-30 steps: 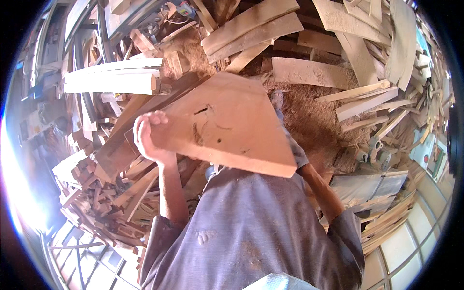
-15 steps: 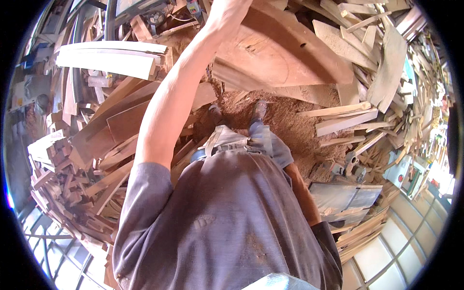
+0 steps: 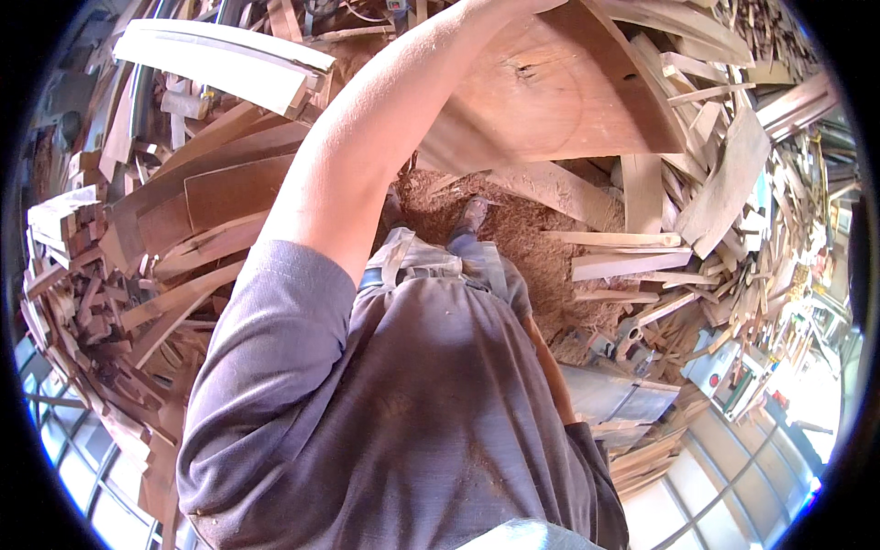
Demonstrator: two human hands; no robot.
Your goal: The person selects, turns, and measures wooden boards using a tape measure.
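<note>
Grey-purple cloth forms the nearest item, the loose short-sleeved shirt (image 3: 403, 412); the bare right forearm (image 3: 550, 371) runs down beside it, and the right hand is out of view, so its state cannot be told. Below, the scuffed dark shoes (image 3: 472, 215) stand in loose brown sawdust (image 3: 541, 293), which could slip underfoot if weight shifts. The left hand (image 3: 536, 5) reaches the far edge of the wide reddish-brown wooden board (image 3: 559, 115); the view cuts off the fingers, so the grip cannot be confirmed. The board is ahead of the feet, overlapping pale rough-sawn planks (image 3: 559, 188). Caution: with one hand visible there, the board could slide towards the shins if those planks shift. Farther right, a corner knock could dislodge the broad pale curved plank (image 3: 733, 179)
</note>
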